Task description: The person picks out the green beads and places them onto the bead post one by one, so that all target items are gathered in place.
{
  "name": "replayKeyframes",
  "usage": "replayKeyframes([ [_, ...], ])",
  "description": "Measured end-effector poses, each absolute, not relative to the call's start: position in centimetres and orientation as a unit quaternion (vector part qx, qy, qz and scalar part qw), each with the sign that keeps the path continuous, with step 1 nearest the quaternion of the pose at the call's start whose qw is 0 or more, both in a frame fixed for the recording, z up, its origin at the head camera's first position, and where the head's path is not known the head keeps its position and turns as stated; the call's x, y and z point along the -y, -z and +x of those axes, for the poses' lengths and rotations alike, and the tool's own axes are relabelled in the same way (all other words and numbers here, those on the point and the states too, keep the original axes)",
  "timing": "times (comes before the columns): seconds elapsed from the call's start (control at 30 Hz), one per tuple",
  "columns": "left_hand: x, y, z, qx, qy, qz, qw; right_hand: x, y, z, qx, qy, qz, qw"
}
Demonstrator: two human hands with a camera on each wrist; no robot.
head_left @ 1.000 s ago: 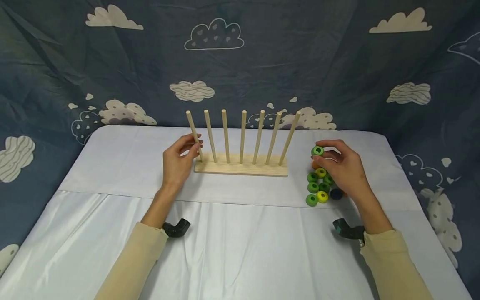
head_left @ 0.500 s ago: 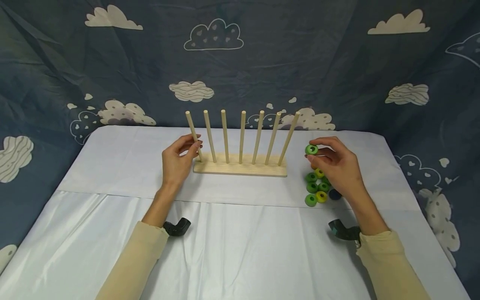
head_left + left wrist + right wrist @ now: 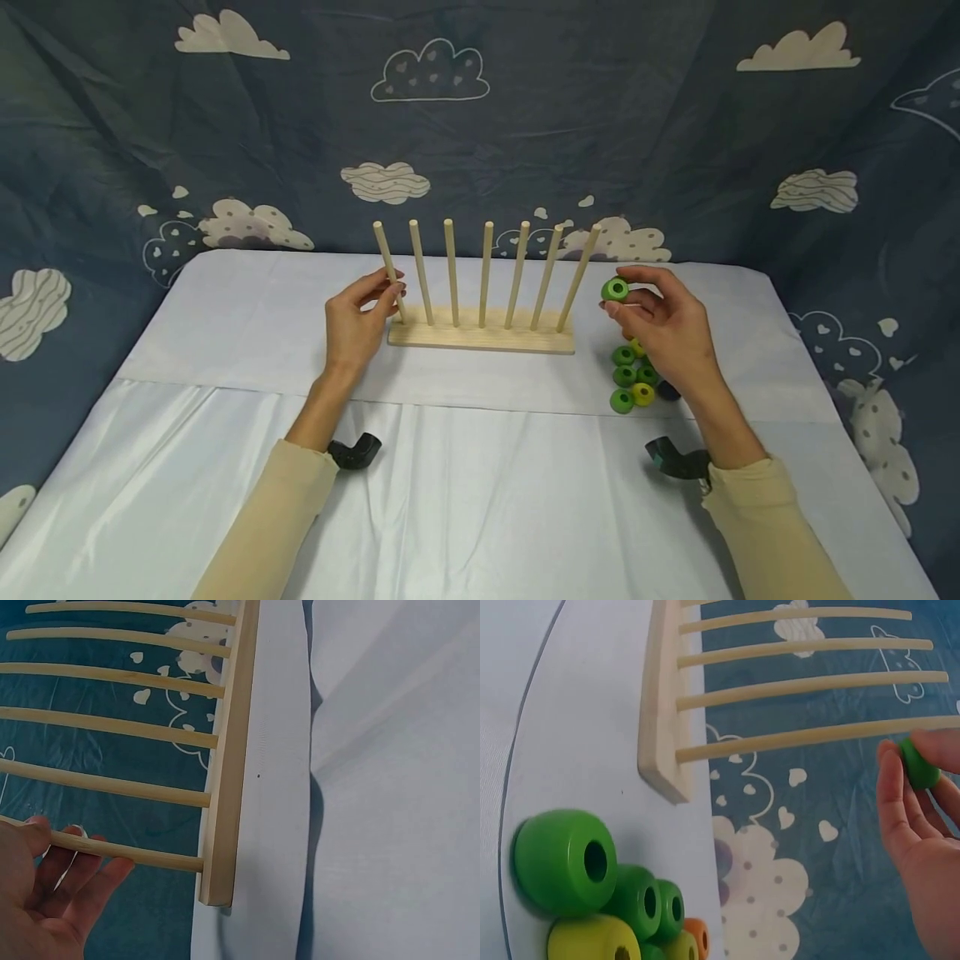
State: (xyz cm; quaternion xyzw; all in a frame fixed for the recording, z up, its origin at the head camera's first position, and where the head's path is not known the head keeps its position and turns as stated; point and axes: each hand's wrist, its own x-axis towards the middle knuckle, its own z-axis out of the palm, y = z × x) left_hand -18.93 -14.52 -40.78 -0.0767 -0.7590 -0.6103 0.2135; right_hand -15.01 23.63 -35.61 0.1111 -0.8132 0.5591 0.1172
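A wooden stand (image 3: 480, 337) with several upright pegs sits toward the back of the table. Thumb and fingers of my left hand (image 3: 357, 327) pinch its leftmost peg (image 3: 383, 247), low on the shaft; the left wrist view shows this grip from the side. My right hand (image 3: 672, 327) holds a green bead (image 3: 615, 289) between thumb and fingertips, raised off the table to the right of the stand. Below that hand lies a pile of green beads (image 3: 622, 401) and yellow beads (image 3: 642, 394), partly hidden by it. An orange bead (image 3: 697, 934) shows in the right wrist view.
A dark bead (image 3: 668, 391) lies at the pile's right side. White cloth (image 3: 480, 483) covers the table, with a seam across it. Behind the table hangs a dark curtain (image 3: 600, 108) with a cloud print.
My right hand has moved left and slightly up with the green bead, away from the pile and nearer the stand. My left hand stays on the leftmost peg.
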Motion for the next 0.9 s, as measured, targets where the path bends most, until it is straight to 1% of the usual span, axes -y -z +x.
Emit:
replayKeyframes([
  [0.17, 14.5, 40.7, -18.9, 0.763, 0.605, -0.074, 0.217, -23.2, 35.5, -15.0, 0.792, -0.585, 0.123, 0.119],
  [0.4, 14.6, 40.9, -18.8, 0.767, 0.597, -0.07, 0.225, -22.3, 35.2, -15.3, 0.821, -0.53, 0.138, 0.161],
  [0.9, 14.3, 40.9, -18.9, 0.77, 0.595, -0.073, 0.221, -21.3, 34.4, -15.1, 0.826, -0.522, 0.13, 0.167],
])
